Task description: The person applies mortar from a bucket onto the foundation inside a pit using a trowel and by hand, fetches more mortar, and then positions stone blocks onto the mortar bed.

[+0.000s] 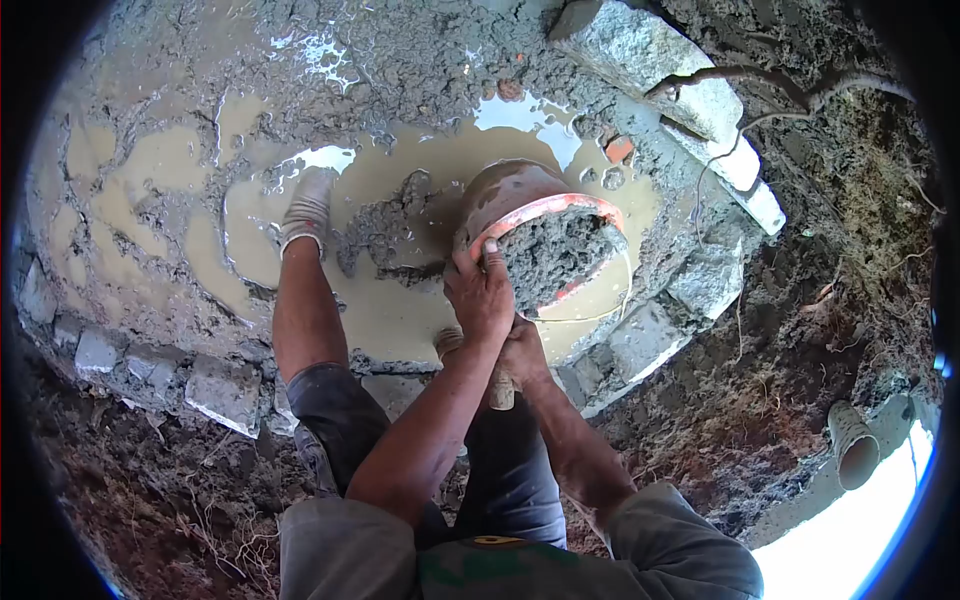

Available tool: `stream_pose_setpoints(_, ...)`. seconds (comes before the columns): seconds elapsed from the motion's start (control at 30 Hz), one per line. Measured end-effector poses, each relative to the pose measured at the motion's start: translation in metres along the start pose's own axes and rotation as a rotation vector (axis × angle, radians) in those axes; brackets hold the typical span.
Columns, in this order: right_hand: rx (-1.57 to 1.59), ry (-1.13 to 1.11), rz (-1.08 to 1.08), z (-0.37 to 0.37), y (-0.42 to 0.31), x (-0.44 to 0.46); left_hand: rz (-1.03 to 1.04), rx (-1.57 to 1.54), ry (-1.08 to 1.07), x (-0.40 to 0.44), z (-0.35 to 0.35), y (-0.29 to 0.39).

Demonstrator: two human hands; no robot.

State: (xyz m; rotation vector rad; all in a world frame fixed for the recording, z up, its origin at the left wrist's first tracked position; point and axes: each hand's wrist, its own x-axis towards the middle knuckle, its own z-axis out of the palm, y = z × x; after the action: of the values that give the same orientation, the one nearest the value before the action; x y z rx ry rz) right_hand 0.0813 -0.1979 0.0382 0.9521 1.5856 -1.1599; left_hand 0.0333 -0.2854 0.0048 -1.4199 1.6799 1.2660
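A mud-smeared bucket [507, 190] with an orange rim leans toward me in the brown puddle. Thick grey wet mortar [560, 250] fills it, and its thin wire handle [628, 283] hangs down on the right. My left hand [482, 290] is closed on the near left part of the rim, thumb on top. Just below it, my right hand [524, 352] is wrapped round a tool's pale wooden handle [502, 391], close to the bucket's lower edge. The tool's other end is hidden by my hands and the bucket.
Muddy water [390, 300] and grey sludge [420, 80] cover the floor. Rough stone blocks [222, 393] edge the near side; larger ones [660, 60] lie upper right. A brick piece [619, 150], thin roots [770, 85] and a pipe [853, 447] are on the right.
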Motion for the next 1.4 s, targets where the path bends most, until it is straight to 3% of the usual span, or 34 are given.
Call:
stream_pose_setpoints(0.03,-0.138,-0.011,-0.16,0.004,-0.01,0.002,0.082,-0.055,0.134,0.001,0.011,0.001)
stream_pose_setpoints(0.1,-0.314,-0.093,0.035,-0.004,-0.007,0.027,0.092,-0.058,0.121,0.003,0.011,-0.003)
stream_pose_setpoints(0.2,-0.316,-0.029,-0.051,0.004,-0.005,0.034,0.154,-0.158,0.081,0.002,0.005,-0.008)
stream_pose_setpoints(0.3,-0.128,0.019,-0.242,0.002,0.012,0.016,0.195,-0.187,0.063,0.0,0.005,-0.009)
stream_pose_setpoints(0.33,-0.173,0.007,-0.164,-0.007,0.025,0.014,0.246,-0.196,0.049,-0.004,0.005,-0.01)
stream_pose_setpoints(0.47,-0.105,-0.053,-0.202,0.0,-0.005,-0.013,0.424,0.031,0.106,-0.01,0.002,0.003)
stream_pose_setpoints(0.6,-0.182,-0.013,-0.228,-0.009,0.006,-0.016,0.557,0.337,0.028,-0.031,-0.003,0.011)
stream_pose_setpoints(0.83,-0.483,0.058,-0.36,-0.056,0.001,-0.042,0.648,-0.095,-0.121,-0.071,0.003,0.011)
stream_pose_setpoints(0.87,-0.464,0.006,-0.213,-0.064,-0.012,-0.052,0.671,-0.219,-0.136,-0.076,0.001,0.012)
stream_pose_setpoints(0.93,-0.784,-0.035,-0.255,-0.084,-0.011,-0.054,0.648,-0.338,-0.102,-0.086,-0.009,0.023)
stream_pose_setpoints(0.97,-0.602,-0.058,-0.342,-0.077,-0.038,-0.065,0.653,-0.349,-0.077,-0.09,-0.017,0.032)
stream_pose_setpoints(1.03,-0.73,-0.125,-0.406,-0.082,-0.06,-0.07,0.634,-0.448,-0.026,-0.096,-0.027,0.045)
stream_pose_setpoints(1.2,-0.718,-0.181,-0.32,-0.021,-0.166,-0.064,0.583,-0.803,0.022,-0.061,-0.091,0.092)
stream_pose_setpoints(1.23,-0.745,-0.19,-0.29,-0.006,-0.184,-0.05,0.657,-0.824,0.109,-0.043,-0.113,0.102)
stream_pose_setpoints(1.4,-1.15,-0.196,-0.75,0.113,-0.301,0.025,0.657,-1.335,0.104,0.071,-0.212,0.164)
